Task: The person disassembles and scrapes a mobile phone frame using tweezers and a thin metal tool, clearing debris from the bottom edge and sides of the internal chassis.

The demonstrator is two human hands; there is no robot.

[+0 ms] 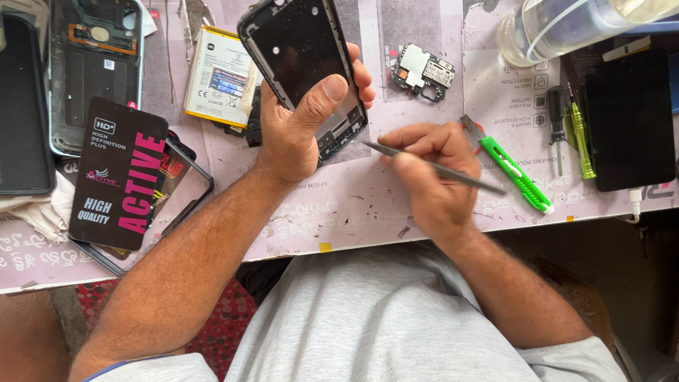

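At frame centre, the left hand [300, 131] gripped the phone frame [304, 67], thumb pressed across it; the right hand [431, 173] pinched tweezers [431, 168], best kept steady near its lower edge.

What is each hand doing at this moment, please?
Left hand: closed around a black phone frame, thumb on its face.
Right hand: closed on thin metal tweezers, tip pointing toward the frame's lower end.

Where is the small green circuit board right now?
In the head view, the circuit board lies on the table toward the upper right, beyond the right hand, between the phone frame in the left hand and the clear bottle.
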